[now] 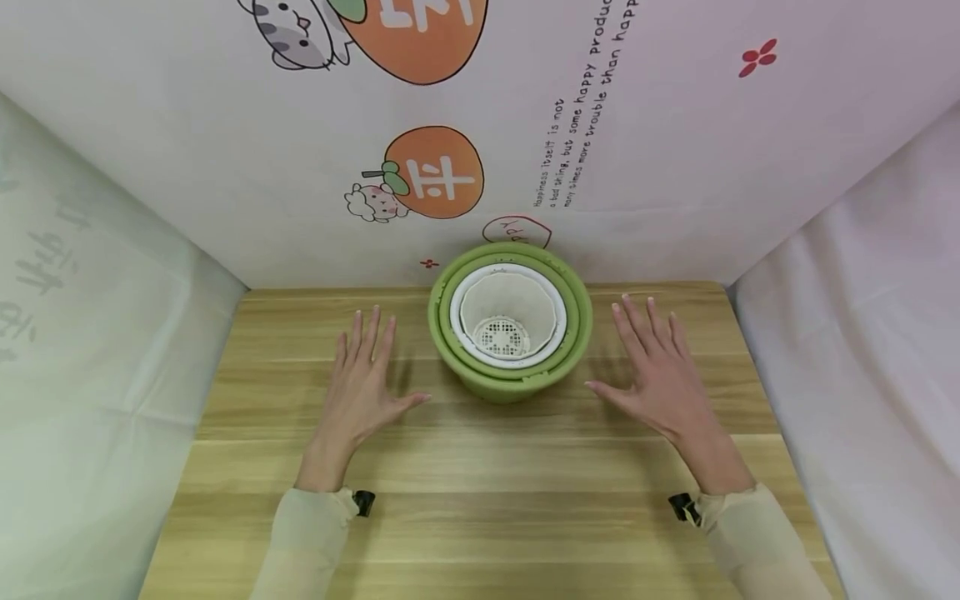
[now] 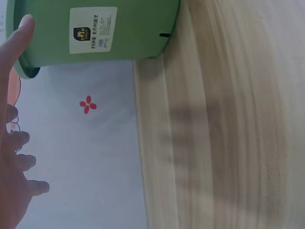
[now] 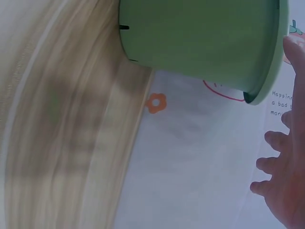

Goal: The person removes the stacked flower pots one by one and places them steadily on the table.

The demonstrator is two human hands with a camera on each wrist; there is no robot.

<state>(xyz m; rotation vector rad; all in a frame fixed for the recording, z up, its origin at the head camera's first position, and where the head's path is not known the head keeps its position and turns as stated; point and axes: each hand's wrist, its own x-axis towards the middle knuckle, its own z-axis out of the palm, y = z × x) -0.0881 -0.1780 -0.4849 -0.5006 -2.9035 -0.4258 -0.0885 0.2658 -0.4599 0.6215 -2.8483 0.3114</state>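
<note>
A nested stack of plant pots stands at the back middle of the table. The outer green pot (image 1: 502, 392) has a label (image 2: 93, 29) on its side, seen in the left wrist view. Inside it sit another green rim and a white pot (image 1: 508, 308) with a pierced bottom. To the left of the stack is my left hand (image 1: 362, 387), fingers spread and straight, thumb pointing at the pots. My right hand (image 1: 660, 379) is spread the same way on the other side. Both hands are apart from the pots and hold nothing.
The wood-grain table (image 1: 495, 500) ends at a back wall of printed cloth (image 1: 637, 242) close behind the pots. White cloth hangs along the left (image 1: 150, 350) and right (image 1: 840, 358) sides. A dark band piece shows at each wrist.
</note>
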